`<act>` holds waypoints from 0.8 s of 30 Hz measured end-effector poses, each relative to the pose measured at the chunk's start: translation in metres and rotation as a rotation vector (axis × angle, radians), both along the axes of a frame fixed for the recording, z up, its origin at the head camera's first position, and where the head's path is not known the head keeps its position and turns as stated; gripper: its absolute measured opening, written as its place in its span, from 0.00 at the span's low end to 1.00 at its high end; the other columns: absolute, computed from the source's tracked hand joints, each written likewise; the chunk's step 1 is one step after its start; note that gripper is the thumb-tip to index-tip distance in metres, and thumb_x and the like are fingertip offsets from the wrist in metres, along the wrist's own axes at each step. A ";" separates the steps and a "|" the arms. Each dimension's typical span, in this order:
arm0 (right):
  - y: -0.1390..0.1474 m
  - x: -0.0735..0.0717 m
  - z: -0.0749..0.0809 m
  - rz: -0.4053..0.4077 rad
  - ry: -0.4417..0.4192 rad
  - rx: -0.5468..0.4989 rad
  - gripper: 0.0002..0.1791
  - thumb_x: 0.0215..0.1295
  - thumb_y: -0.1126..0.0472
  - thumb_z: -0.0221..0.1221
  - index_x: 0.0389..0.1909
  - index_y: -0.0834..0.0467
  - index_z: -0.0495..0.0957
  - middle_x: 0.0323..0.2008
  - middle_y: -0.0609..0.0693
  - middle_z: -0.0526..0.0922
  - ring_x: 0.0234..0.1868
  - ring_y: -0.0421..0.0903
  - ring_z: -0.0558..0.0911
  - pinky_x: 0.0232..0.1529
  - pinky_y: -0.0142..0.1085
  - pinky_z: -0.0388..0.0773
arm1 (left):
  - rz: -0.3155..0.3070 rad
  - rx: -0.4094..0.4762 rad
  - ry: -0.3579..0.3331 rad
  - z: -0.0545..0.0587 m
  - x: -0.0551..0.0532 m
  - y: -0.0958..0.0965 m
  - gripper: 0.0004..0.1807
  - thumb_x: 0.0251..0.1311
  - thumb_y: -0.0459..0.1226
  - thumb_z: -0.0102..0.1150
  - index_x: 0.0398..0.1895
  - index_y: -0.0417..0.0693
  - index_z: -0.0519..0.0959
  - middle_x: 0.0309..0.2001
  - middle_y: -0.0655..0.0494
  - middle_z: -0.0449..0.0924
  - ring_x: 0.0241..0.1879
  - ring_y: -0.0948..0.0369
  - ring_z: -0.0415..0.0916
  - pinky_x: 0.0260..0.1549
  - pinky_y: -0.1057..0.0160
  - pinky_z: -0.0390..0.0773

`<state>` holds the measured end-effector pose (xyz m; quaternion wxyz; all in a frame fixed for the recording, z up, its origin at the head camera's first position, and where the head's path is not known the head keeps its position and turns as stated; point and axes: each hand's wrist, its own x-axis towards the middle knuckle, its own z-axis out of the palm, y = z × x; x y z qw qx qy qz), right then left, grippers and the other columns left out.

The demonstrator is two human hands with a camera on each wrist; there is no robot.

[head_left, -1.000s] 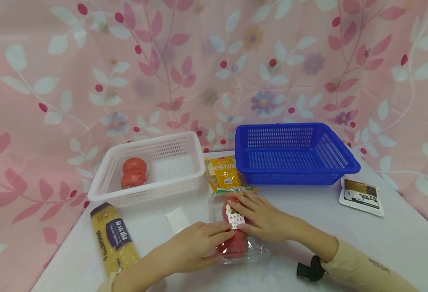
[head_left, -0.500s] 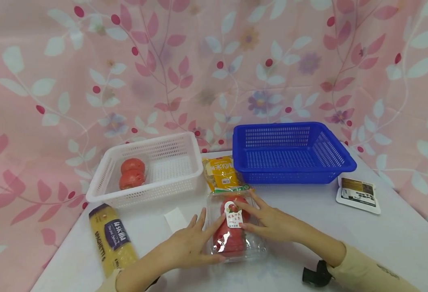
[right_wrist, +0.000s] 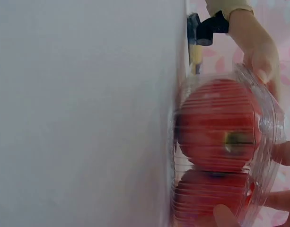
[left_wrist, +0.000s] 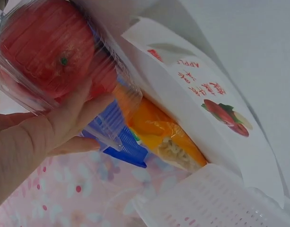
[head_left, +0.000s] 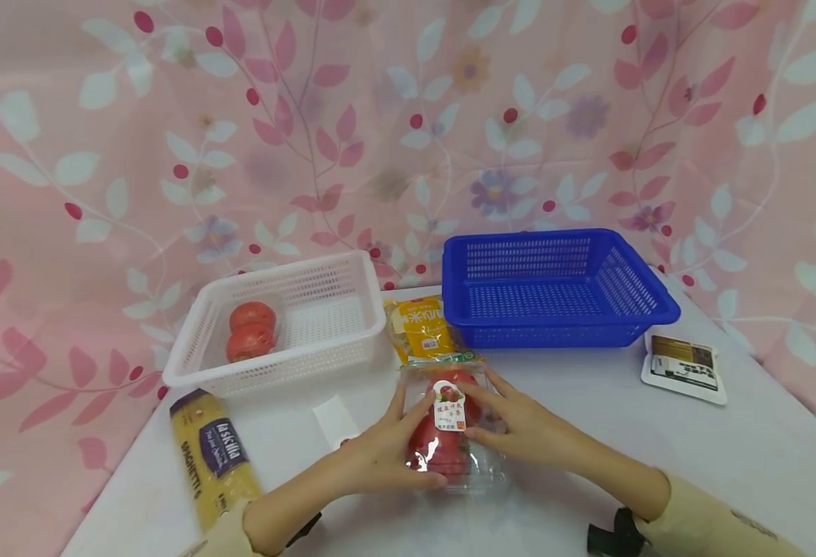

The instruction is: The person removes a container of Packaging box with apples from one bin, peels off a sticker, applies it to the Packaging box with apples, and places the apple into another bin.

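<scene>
A clear plastic clamshell box [head_left: 473, 472] holds red round fruits [right_wrist: 220, 125] and carries a white label [head_left: 449, 406] with a fruit picture. My left hand [head_left: 380, 456] holds its left side, thumb along the near edge and fingers against the wall. From the right, my right hand [head_left: 529, 425] holds the box, with fingers over the lid's edge and one finger against the side wall in the right wrist view. A strip of label paper [left_wrist: 215, 101], printed with apples and "APPLE", lies beside the left hand.
A white basket [head_left: 324, 348] with two packed tomatoes [head_left: 251, 331] stands back left; a blue basket [head_left: 554, 336] stands back right. Between them lies a yellow food bag [head_left: 425, 329]. Spaghetti [head_left: 216, 456] lies front left, and a small white-edged packet [head_left: 684, 370] far right.
Both hands were pressing the label on the lid. They have since spread apart to the box's sides, uncovering the label, and the box has shifted slightly away.
</scene>
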<state>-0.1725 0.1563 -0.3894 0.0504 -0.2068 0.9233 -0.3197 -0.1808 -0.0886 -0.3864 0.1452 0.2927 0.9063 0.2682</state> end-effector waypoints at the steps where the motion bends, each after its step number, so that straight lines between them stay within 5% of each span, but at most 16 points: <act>1: 0.001 0.002 0.000 -0.010 0.025 -0.013 0.35 0.57 0.38 0.56 0.66 0.41 0.62 0.69 0.63 0.48 0.55 0.63 0.70 0.44 0.58 0.72 | -0.001 0.012 0.009 0.000 0.000 0.003 0.58 0.38 0.64 0.64 0.72 0.64 0.46 0.71 0.41 0.27 0.61 0.41 0.58 0.46 0.46 0.73; 11: 0.004 0.012 -0.005 -0.032 0.152 -0.041 0.30 0.60 0.49 0.59 0.63 0.51 0.66 0.67 0.65 0.52 0.54 0.60 0.72 0.44 0.50 0.76 | -0.015 0.044 0.146 -0.001 0.003 0.015 0.54 0.37 0.64 0.64 0.70 0.58 0.56 0.70 0.36 0.34 0.61 0.39 0.57 0.47 0.47 0.72; 17: 0.008 0.016 -0.001 -0.022 0.141 -0.032 0.31 0.60 0.50 0.59 0.63 0.53 0.65 0.67 0.64 0.52 0.31 0.41 0.76 0.32 0.33 0.76 | -0.024 0.022 0.099 0.003 0.001 0.022 0.52 0.38 0.65 0.64 0.69 0.60 0.57 0.70 0.37 0.36 0.62 0.39 0.55 0.48 0.44 0.71; 20: 0.010 0.019 0.002 -0.019 0.142 -0.029 0.30 0.60 0.49 0.59 0.62 0.56 0.67 0.66 0.64 0.55 0.40 0.48 0.78 0.37 0.39 0.78 | -0.035 0.028 0.099 0.005 0.000 0.026 0.51 0.38 0.64 0.64 0.68 0.58 0.59 0.70 0.39 0.40 0.63 0.40 0.55 0.48 0.45 0.70; 24: 0.012 0.024 0.007 -0.033 0.130 -0.009 0.32 0.59 0.45 0.58 0.61 0.57 0.67 0.66 0.60 0.58 0.58 0.60 0.67 0.48 0.55 0.72 | -0.071 0.036 0.120 0.009 -0.001 0.032 0.50 0.40 0.64 0.63 0.67 0.54 0.61 0.70 0.41 0.44 0.63 0.42 0.57 0.47 0.48 0.72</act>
